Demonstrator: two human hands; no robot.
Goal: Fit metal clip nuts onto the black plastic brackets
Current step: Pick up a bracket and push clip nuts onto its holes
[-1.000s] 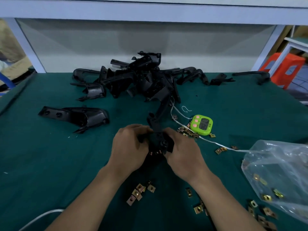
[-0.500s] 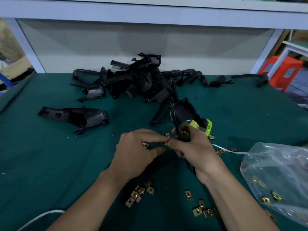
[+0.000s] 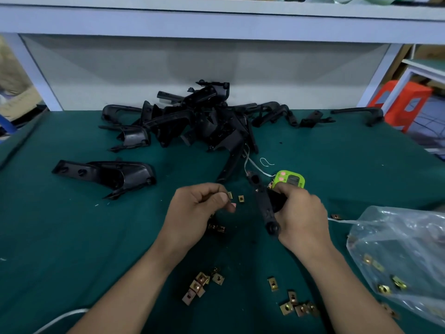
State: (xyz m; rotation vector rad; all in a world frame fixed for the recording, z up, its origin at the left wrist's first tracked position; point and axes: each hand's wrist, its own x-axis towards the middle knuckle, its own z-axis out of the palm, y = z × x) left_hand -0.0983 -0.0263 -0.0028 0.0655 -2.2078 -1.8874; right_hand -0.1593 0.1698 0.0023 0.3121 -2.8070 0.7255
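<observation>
A person's two bare forearms reach up from the bottom of the frame over a dark green mat (image 3: 72,237).

The left hand (image 3: 199,213), just left of centre, has its fingers curled, and its thumb and forefinger pinch a small brass-coloured clip nut (image 3: 230,195) at the fingertips. A second nut (image 3: 241,198) shows just right of it; whether it is held or lies on the mat cannot be told.

The right hand (image 3: 301,213), just right of centre, is wrapped round a long black bracket (image 3: 265,208). The bracket runs from upper left to lower right, sticking out above and below the fist. The two hands are apart, with a gap between nut and bracket.

A green timer (image 3: 290,180) sits just behind the right hand. A pile of brackets (image 3: 199,121) fills the upper centre, and one large single piece (image 3: 106,174) lies at middle left.

Loose nuts (image 3: 202,283) are scattered at the bottom centre between the forearms, with more (image 3: 297,308) to their right. A clear bag (image 3: 397,251) at lower right holds a few more. An orange stool (image 3: 404,102) stands at upper right, off the mat.
</observation>
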